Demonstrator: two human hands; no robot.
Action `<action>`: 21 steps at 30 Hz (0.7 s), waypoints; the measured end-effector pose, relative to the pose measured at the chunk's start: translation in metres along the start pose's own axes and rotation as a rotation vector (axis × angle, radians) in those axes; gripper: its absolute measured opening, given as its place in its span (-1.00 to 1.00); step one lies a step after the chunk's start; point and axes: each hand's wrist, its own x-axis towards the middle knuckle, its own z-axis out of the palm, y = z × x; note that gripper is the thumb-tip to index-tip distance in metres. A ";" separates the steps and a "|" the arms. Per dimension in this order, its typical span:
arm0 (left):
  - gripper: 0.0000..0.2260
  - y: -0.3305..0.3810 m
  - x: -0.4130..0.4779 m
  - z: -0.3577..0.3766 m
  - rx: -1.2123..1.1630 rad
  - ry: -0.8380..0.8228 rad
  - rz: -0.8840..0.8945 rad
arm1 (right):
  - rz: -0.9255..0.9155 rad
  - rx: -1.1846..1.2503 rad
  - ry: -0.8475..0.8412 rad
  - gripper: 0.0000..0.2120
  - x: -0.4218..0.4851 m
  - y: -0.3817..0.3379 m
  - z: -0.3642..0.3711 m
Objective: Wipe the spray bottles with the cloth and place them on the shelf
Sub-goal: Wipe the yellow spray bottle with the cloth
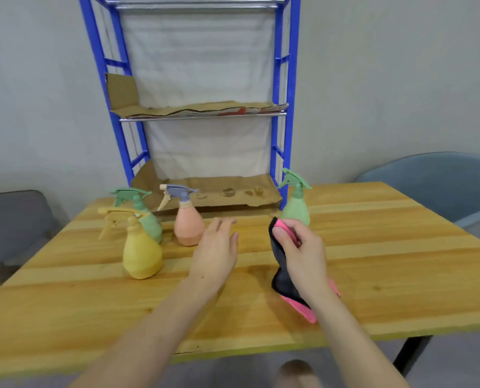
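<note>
Hands over wooden table (pixel 373 261). Left hand (pixel 217 247): forearm reaching toward 12 o'clock, palm down, fingers straight, gripping nothing, near peach spray bottle (pixel 188 225) at its 10 o'clock. Right hand (pixel 303 247): fingers and thumb curled round pink-and-black cloth (pixel 278 254), which hangs below the wrist. Yellow bottle (pixel 142 253) and green bottle (pixel 149 219) at 9 o'clock of left hand. Second green bottle (pixel 296 208) at 12 o'clock of right hand. Blue shelf (pixel 278 79) at table's 12 o'clock edge.
</note>
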 end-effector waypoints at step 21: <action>-0.75 -0.137 -0.010 -0.194 0.315 0.262 -0.127 | -0.117 0.089 -0.249 -0.90 0.006 -0.069 0.157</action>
